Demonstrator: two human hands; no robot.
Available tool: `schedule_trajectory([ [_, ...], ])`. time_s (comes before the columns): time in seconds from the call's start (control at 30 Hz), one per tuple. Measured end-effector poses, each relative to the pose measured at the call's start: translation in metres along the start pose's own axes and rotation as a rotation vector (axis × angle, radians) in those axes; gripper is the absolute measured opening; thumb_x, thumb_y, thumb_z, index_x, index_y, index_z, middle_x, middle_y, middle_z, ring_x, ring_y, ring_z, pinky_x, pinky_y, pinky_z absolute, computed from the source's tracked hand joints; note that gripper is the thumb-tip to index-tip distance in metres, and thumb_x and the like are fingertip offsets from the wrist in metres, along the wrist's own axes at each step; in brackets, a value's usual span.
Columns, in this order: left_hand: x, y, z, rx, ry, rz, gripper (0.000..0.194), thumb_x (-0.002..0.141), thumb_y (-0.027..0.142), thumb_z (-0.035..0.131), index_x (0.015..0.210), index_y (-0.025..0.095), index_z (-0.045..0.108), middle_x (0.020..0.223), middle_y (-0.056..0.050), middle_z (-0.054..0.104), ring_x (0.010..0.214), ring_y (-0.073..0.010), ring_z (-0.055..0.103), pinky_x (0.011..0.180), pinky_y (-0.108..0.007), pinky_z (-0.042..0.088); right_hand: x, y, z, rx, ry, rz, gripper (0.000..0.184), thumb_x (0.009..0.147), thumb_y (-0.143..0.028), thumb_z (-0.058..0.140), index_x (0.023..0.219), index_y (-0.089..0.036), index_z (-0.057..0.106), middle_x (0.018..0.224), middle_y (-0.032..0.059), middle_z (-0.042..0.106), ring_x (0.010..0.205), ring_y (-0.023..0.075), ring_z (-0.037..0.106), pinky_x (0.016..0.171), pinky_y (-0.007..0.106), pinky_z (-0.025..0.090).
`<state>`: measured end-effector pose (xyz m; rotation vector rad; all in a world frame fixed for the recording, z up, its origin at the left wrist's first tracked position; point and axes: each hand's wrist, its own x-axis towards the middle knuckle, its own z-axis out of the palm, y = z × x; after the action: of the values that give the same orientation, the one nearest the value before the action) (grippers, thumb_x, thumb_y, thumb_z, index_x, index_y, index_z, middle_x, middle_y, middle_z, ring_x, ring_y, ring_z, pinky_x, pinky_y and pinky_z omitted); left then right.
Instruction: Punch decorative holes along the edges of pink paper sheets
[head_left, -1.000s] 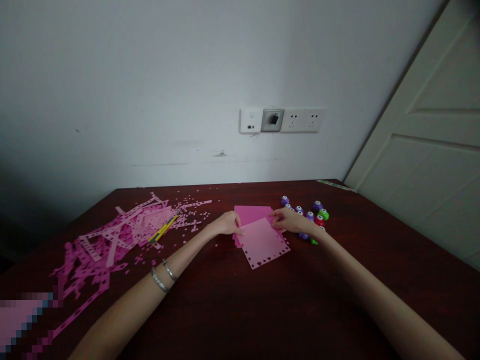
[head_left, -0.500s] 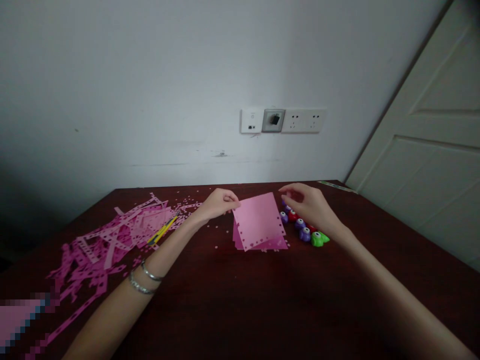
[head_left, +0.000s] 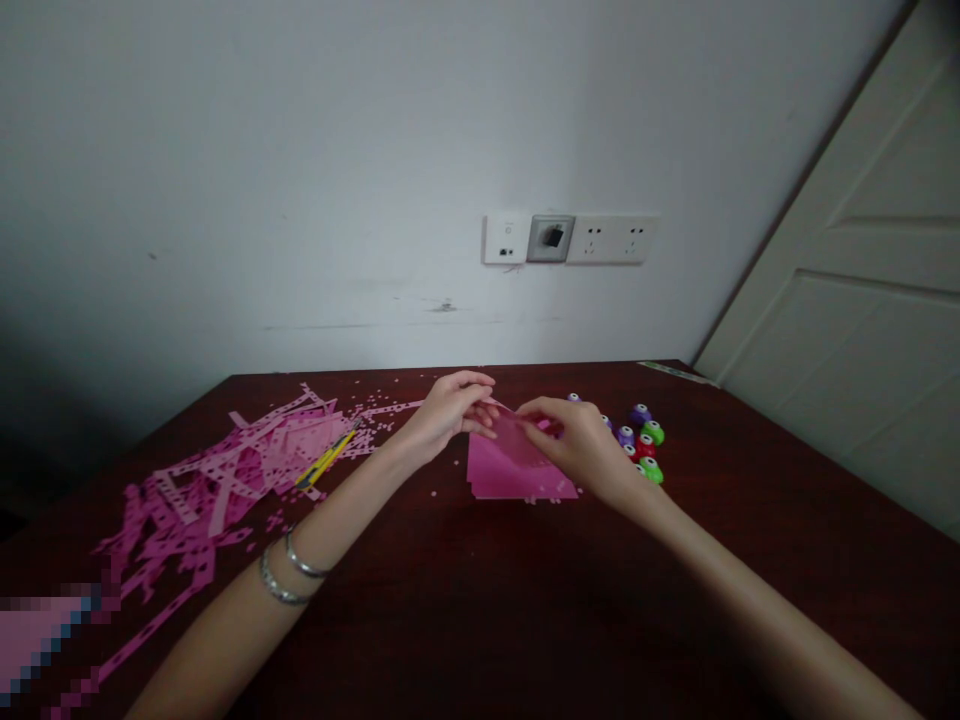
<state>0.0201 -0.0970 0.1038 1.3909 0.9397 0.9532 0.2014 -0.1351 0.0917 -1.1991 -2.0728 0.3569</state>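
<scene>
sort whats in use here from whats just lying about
Seemingly in use:
- pink sheet at the left hand and right hand
- pink stack below

Probably just lying about:
- pink scraps
- yellow tool
- coloured pieces with eyes

Pink sheet (head_left: 504, 406) between left hand (head_left: 456, 408) and right hand (head_left: 574, 440), above pink stack (head_left: 517, 473).

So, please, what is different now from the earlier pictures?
The right hand, which had let go of the light pink sheet, has moved left and pinches its edge again. The left hand keeps its hold. The sheet has tilted and now shows nearly edge-on above the darker pink stack. The pink scraps and yellow tool stayed put.
</scene>
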Motion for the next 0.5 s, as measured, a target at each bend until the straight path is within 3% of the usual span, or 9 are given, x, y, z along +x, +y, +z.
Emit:
schedule_trajectory([
  [0.17, -0.001, 0.004, -0.005, 0.37, 0.171, 0.36, 0.027, 0.073, 0.033, 0.06, 0.093, 0.015, 0.059, 0.074, -0.004, 0.06, 0.065, -0.0117, 0.053, 0.058, -0.025, 0.045, 0.006, 0.008, -0.021, 0.203, 0.019, 0.103, 0.015, 0.076, -0.025, 0.056, 0.082, -0.017, 0.067, 0.081, 0.0044, 0.069, 0.074, 0.0169, 0.062, 0.068, 0.03, 0.049],
  [0.23, -0.002, 0.005, -0.007, 0.454, 0.086, 0.429, 0.026, 0.07, 0.031, 0.063, 0.091, 0.015, 0.062, 0.085, -0.006, 0.063, 0.077, -0.0137, 0.056, 0.069, -0.027, 0.046, 0.006, 0.009, -0.027, 0.299, -0.057, 0.142, 0.015, 0.074, -0.025, 0.058, 0.083, -0.016, 0.067, 0.081, 0.0047, 0.069, 0.074, 0.0164, 0.062, 0.067, 0.029, 0.049],
  [0.37, -0.003, 0.003, -0.006, 0.354, -0.19, 0.314, 0.024, 0.073, 0.029, 0.061, 0.091, 0.014, 0.063, 0.089, -0.007, 0.065, 0.082, -0.0145, 0.058, 0.075, -0.029, 0.045, 0.004, 0.009, -0.029, 0.43, -0.208, 0.196, 0.018, 0.074, -0.026, 0.059, 0.087, -0.016, 0.068, 0.079, 0.0047, 0.069, 0.072, 0.0152, 0.061, 0.062, 0.027, 0.048],
  [0.5, -0.003, 0.001, -0.007, 0.34, -0.233, 0.209, 0.024, 0.072, 0.029, 0.06, 0.089, 0.013, 0.065, 0.086, -0.008, 0.066, 0.077, -0.0143, 0.059, 0.069, -0.028, 0.045, 0.002, 0.005, -0.028, 0.414, -0.27, 0.203, 0.02, 0.076, -0.027, 0.056, 0.087, -0.016, 0.068, 0.073, 0.0035, 0.067, 0.062, 0.0118, 0.057, 0.051, 0.023, 0.042],
])
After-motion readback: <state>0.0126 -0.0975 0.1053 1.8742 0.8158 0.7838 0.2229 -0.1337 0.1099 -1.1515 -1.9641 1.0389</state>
